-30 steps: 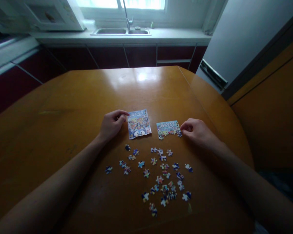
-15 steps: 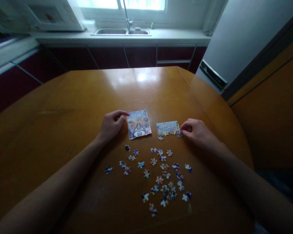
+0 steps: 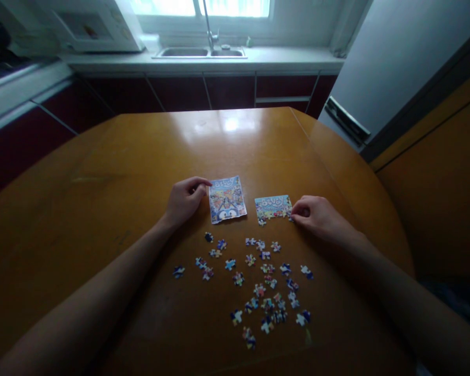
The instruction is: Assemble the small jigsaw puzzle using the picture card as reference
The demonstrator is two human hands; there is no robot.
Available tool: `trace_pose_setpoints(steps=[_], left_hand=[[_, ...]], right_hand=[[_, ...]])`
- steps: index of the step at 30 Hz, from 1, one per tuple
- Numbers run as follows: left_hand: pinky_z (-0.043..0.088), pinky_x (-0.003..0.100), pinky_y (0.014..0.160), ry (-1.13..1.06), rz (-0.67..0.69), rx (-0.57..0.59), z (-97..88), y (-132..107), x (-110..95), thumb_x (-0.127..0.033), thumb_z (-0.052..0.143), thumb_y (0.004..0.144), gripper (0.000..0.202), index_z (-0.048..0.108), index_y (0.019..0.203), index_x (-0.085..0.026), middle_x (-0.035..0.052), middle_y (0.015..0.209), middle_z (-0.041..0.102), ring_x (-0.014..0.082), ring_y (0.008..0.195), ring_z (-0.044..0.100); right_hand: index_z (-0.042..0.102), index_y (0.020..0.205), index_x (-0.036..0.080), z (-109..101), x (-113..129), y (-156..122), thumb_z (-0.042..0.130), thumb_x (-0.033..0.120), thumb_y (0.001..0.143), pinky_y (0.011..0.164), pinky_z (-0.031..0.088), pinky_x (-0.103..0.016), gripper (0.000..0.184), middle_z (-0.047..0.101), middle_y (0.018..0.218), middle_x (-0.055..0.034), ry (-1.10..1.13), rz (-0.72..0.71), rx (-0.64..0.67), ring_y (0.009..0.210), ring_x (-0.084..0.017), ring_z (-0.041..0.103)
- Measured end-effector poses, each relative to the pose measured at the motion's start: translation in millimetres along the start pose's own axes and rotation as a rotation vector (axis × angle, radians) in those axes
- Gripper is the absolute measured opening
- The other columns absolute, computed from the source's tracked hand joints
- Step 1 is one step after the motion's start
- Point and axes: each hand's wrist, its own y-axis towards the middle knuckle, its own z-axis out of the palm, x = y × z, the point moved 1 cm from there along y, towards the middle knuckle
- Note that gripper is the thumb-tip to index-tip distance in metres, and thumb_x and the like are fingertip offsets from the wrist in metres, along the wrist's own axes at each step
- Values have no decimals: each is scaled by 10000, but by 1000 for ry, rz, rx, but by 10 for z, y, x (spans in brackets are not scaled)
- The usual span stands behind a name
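A small picture sheet [image 3: 227,201] with a printed cartoon scene lies flat on the table. My left hand [image 3: 187,199] rests at its left side, fingers curled, with the index fingertip and thumb at the sheet's upper left corner. Right of the sheet lies a partly joined jigsaw puzzle [image 3: 274,204], its top rows together and its lower edge uneven. My right hand [image 3: 315,214] pinches at the puzzle's lower right corner, fingertips on a puzzle piece [image 3: 291,219] that they partly cover. Several loose puzzle pieces [image 3: 259,290] are spread nearer to me.
Everything lies on a large wooden table [image 3: 141,151] with angled far corners. Beyond it are a counter with a sink [image 3: 199,53], a white microwave [image 3: 97,26] and a stove at far left. A grey fridge [image 3: 399,57] stands at right.
My right hand has slid slightly toward me along the puzzle's right edge, to its lower corner. The whole view has shifted a little; my left hand stays by the sheet.
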Motion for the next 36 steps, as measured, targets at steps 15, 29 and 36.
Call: trace_pose_setpoints(steps=[15, 29, 36], left_hand=[[388, 249, 533, -4, -17, -3, 13, 1, 14, -259, 552, 808, 214, 744, 862, -182, 5, 660, 643, 128, 560, 525], [383, 249, 529, -4, -17, 3, 7, -11, -7, -270, 552, 811, 217, 742, 871, -184, 5, 658, 639, 129, 556, 519], [375, 251, 533, 1, -13, -3, 8, -10, 13, -270, 552, 810, 217, 745, 868, -191, 3, 652, 632, 131, 557, 512]], right_hand=[[735, 776, 177, -73, 9, -13, 662, 205, 805, 634, 453, -300, 84, 670, 761, -40, 126, -13, -78, 693, -166, 594], [708, 795, 193, 56, 417, -234, 637, 132, 859, 691, 466, -266, 114, 653, 854, -29, 138, -206, 161, 738, -129, 582], [728, 866, 203, 135, 495, -301, 629, 147, 877, 745, 499, -296, 115, 692, 961, -63, 40, -182, 194, 808, -157, 625]])
